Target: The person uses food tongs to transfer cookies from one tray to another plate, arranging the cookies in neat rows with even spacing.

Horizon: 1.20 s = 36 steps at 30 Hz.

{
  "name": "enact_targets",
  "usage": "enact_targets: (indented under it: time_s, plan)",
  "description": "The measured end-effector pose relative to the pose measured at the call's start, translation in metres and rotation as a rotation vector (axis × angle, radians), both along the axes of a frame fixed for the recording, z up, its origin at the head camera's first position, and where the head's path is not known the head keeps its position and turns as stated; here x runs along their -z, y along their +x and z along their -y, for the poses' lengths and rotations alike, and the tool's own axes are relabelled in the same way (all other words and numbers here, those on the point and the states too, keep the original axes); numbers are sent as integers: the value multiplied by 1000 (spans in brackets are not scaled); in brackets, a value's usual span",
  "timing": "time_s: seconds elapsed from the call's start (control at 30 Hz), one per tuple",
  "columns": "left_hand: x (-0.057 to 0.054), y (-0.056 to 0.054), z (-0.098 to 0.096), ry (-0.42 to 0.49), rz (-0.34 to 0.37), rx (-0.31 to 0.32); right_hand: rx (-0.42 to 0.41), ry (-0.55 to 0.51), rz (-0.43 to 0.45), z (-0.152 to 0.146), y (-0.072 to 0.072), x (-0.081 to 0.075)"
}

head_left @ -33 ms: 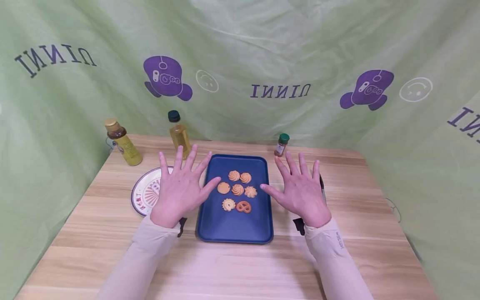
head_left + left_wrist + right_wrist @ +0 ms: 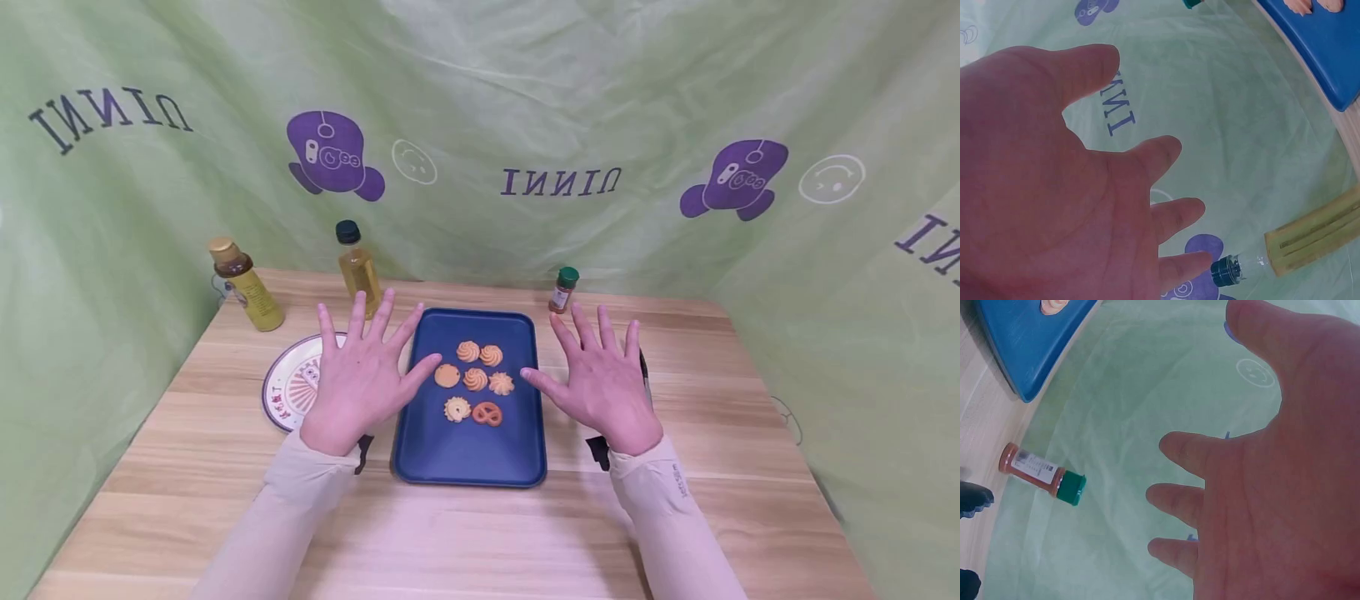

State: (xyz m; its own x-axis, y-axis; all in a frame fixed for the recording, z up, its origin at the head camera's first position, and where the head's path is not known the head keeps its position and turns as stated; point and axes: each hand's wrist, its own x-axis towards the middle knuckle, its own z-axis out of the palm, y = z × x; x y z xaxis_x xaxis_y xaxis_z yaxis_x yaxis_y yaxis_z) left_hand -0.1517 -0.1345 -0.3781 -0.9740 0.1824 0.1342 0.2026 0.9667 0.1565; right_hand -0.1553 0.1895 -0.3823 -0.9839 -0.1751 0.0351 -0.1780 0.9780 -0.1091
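My left hand [image 2: 356, 379] is held up with its fingers spread, over the right part of a white plate [image 2: 281, 396] with a printed pattern. Nothing is in it, and its palm shows bare in the left wrist view. On the other side my right hand [image 2: 603, 387] is spread the same way and holds nothing. Between the hands a blue tray [image 2: 468, 458] lies on the table, the thumb tips overlapping its sides in the head view. Several cookies sit on it, among them a pretzel-shaped cookie [image 2: 487, 414] and a swirled cookie [image 2: 476, 380].
At the back left stand a yellow bottle [image 2: 258, 298] with a gold cap and a clear bottle of yellow liquid [image 2: 360, 271]. A green-capped spice jar [image 2: 563, 290] stands behind the right hand. Dark scalloped tool tips [image 2: 974, 499] show in the right wrist view. A green curtain [image 2: 465, 100] hangs behind the table.
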Motion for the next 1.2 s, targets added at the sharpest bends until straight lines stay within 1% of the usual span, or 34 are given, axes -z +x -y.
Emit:
enact_targets:
  time_s: [0.2, 0.37, 0.63, 0.83, 1.13, 1.2]
  plan:
    - [-1, -1, 2, -2, -2, -8, -21, 3, 11, 3, -5, 4]
    - [-1, -2, 1, 0, -10, -1, -25, -4, 4, 4, -6, 5]
    - [3, -1, 0, -2, 8, 0, -18, 8, 19, 5, -6, 6]
    - [2, -1, -2, -2, 2, 4, -18, 10, 25, 5, -5, 7]
    - [2, -1, -2, -11, 19, 5, 0, 14, 10, 4, -5, 6]
    - [1, -2, 0, -11, 40, 6, 2, 10, 15, 5, -7, 7]
